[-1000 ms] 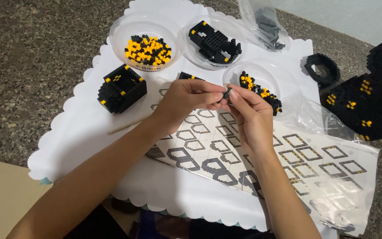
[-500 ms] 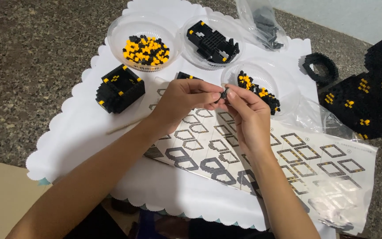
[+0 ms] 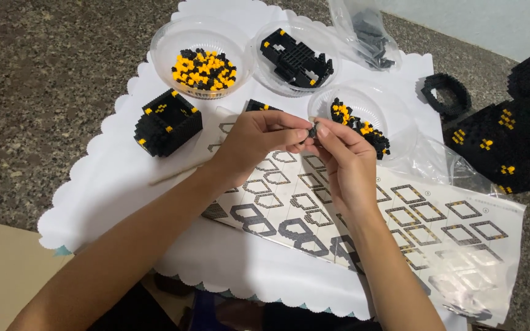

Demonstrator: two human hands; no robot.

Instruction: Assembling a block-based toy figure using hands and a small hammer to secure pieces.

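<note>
Both hands meet over the middle of the sheet, fingertips pinched together on one tiny black brick piece [image 3: 313, 129] held between them, above the printed instruction sheet [image 3: 400, 227]. Left hand [image 3: 256, 142] comes in from lower left, thumb and forefinger closed on the piece; right hand [image 3: 345, 162] comes from below, fingers curled and clamped on the same piece from the other side. Exact shape of the piece is too small to tell. Just beyond the hands sits a clear round dish [image 3: 394, 113] with black and yellow bricks. Further back, a second clear dish [image 3: 167, 46] holds a heap of yellow and black bricks, and a third dish [image 3: 264, 58] holds a black built section. Left of the hands, a small open black box build [image 3: 168, 122] with yellow dots stands on the white scalloped mat [image 3: 99, 184]. A thin stick [image 3: 176, 175] lies on the mat near the left wrist. At far right, a large black build [image 3: 516, 132] with yellow patches rests on the speckled tabletop [image 3: 44, 73], a black ring part [image 3: 446, 95] beside it. A clear bag [image 3: 363, 30] of dark pieces lies at the top.
</note>
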